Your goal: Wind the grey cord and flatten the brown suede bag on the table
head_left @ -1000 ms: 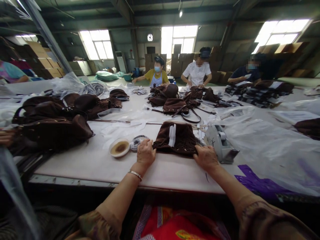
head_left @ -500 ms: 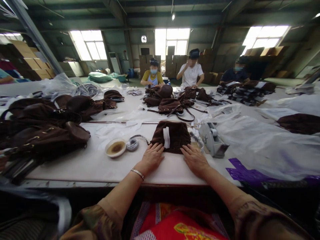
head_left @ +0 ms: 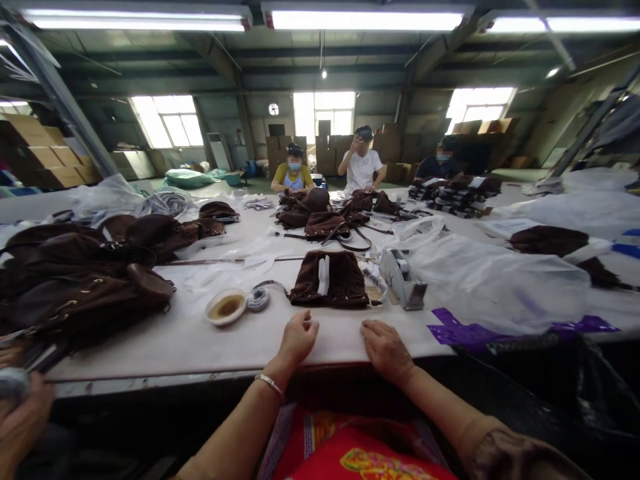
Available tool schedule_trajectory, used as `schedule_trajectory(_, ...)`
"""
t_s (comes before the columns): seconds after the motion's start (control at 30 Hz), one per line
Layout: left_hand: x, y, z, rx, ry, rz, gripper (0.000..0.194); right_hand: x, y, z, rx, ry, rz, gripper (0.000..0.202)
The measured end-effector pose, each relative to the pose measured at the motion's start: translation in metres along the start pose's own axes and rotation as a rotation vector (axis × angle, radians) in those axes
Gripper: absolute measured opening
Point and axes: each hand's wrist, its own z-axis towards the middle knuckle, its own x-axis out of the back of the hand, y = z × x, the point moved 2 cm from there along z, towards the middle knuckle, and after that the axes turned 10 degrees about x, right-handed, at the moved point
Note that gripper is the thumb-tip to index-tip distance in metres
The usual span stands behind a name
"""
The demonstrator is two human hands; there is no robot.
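A dark brown fringed piece point(head_left: 345, 281) with a white strip point(head_left: 324, 276) on it lies flat on the white table point(head_left: 250, 350). My left hand point(head_left: 299, 337) is just in front of its near edge, fingers curled together; whether anything small is between them is hidden. My right hand point(head_left: 386, 348) rests near the table edge, right of my left hand, fingers bent and back upward. Neither hand touches the brown piece. Left of the piece are a coil of grey tape point(head_left: 258, 299) and a shallow dish point(head_left: 226, 307) with brown contents. To its right stands a grey tape dispenser point(head_left: 403, 280).
Brown bags point(head_left: 85, 287) are heaped on the left, with more point(head_left: 325, 217) farther back. Clear plastic point(head_left: 500, 280) and purple tape point(head_left: 463, 330) lie on the right. Another person's hand point(head_left: 25, 417) shows at lower left. Three people sit or stand across the table.
Both my hands have come off the brown piece and back toward the table edge. My left fingers have curled in. The view has tilted up, and another person's hand appears at lower left.
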Motion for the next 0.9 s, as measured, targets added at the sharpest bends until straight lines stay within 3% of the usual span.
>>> schedule_trajectory(0.13,-0.029,0.003,0.009,0.209,-0.032,-0.216,0.012,0.002,-0.003,-0.009,-0.019,0.023,0.044,0.032)
schedule_trajectory(0.33,-0.067,0.022,0.034,0.327,0.034,-0.460,0.008,-0.002,-0.003,-0.008,0.001,0.079,0.060,0.032)
schedule_trajectory(0.43,-0.073,0.019,0.042,0.348,0.057,-0.497,0.006,-0.002,0.009,-0.007,-0.001,0.107,0.144,0.030)
schedule_trajectory(0.57,-0.062,0.023,0.060,0.353,0.075,-0.494,0.004,0.011,0.051,0.015,-0.124,0.174,0.074,0.035)
schedule_trajectory(0.63,-0.053,0.034,0.073,0.324,0.093,-0.487,0.005,0.016,0.076,0.035,-0.220,0.068,-0.055,0.044)
schedule_trajectory(0.73,-0.041,0.050,0.090,0.256,0.125,-0.460,0.007,0.017,0.102,0.065,-0.305,-0.201,-0.147,0.051)
schedule_trajectory(0.8,-0.037,0.053,0.092,0.230,0.142,-0.417,0.009,0.017,0.108,0.083,-0.275,-0.320,-0.155,0.040)
schedule_trajectory(0.9,-0.040,0.040,0.074,0.228,0.117,-0.315,0.018,0.023,0.102,0.104,-0.100,-0.366,-0.160,0.030)
